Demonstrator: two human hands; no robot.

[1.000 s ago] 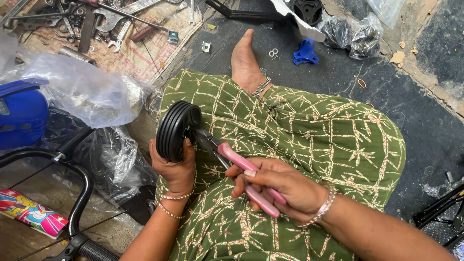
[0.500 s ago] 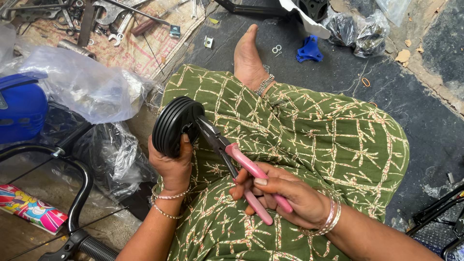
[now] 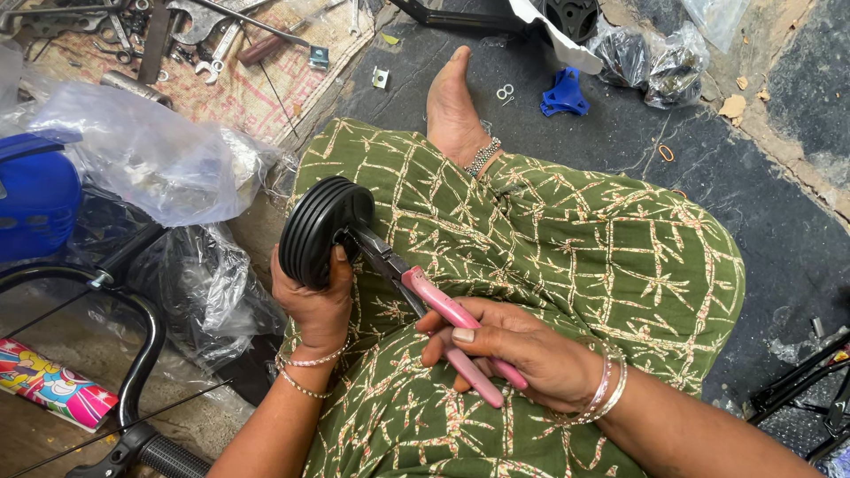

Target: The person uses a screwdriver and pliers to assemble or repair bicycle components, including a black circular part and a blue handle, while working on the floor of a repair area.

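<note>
We hold a small black wheel [image 3: 320, 228] upright over our knee in the left hand [image 3: 312, 296], fingers wrapped around its rim. The right hand [image 3: 522, 350] squeezes pink-handled pliers [image 3: 423, 296], whose nose bites at the hub. If the nose slips off, it may pinch our left thumb.
</note>
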